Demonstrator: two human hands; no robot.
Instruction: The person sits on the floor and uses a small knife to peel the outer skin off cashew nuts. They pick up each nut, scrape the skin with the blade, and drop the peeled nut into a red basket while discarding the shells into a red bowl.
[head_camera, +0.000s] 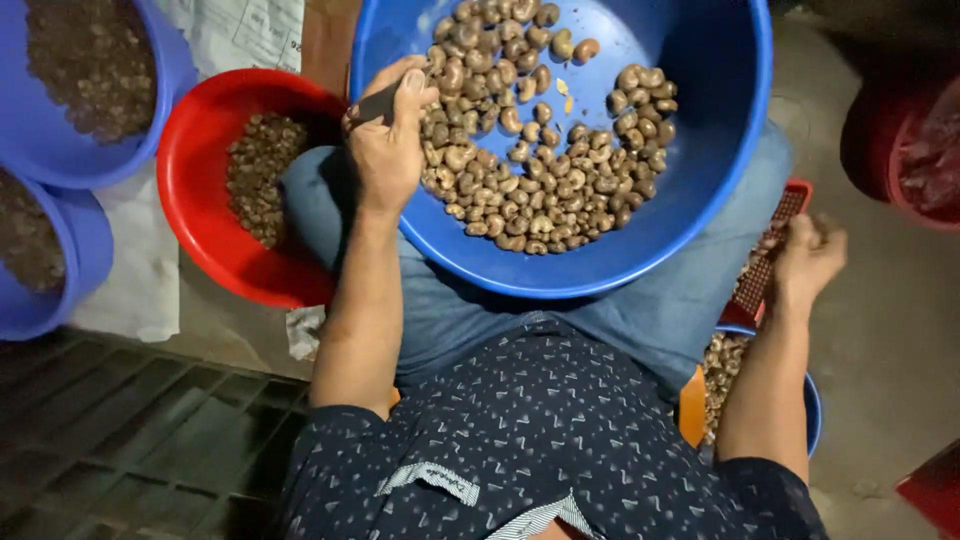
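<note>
head view: left hand (385, 140) grip closed on a small tool (378, 103) over the blue basin (700, 180) of nuts (540, 170), right hand (805, 262) perhaps closed, blurred

The concrete floor (880, 340) carries a red bowl (200, 215) of cashew pieces at its left side. Two blue tubs (165, 100) (80, 260) of dark nuts stand toward the far-left corner, resting on a sheet of white paper (140, 270). A dark metal grate (140, 430) covers the near-left part. At the right, a small blue bowl (812, 400) of cashews sits beside a red perforated tray (770, 265). The large blue basin (720, 150) of cashews rests on the person's lap, not the floor.
</note>
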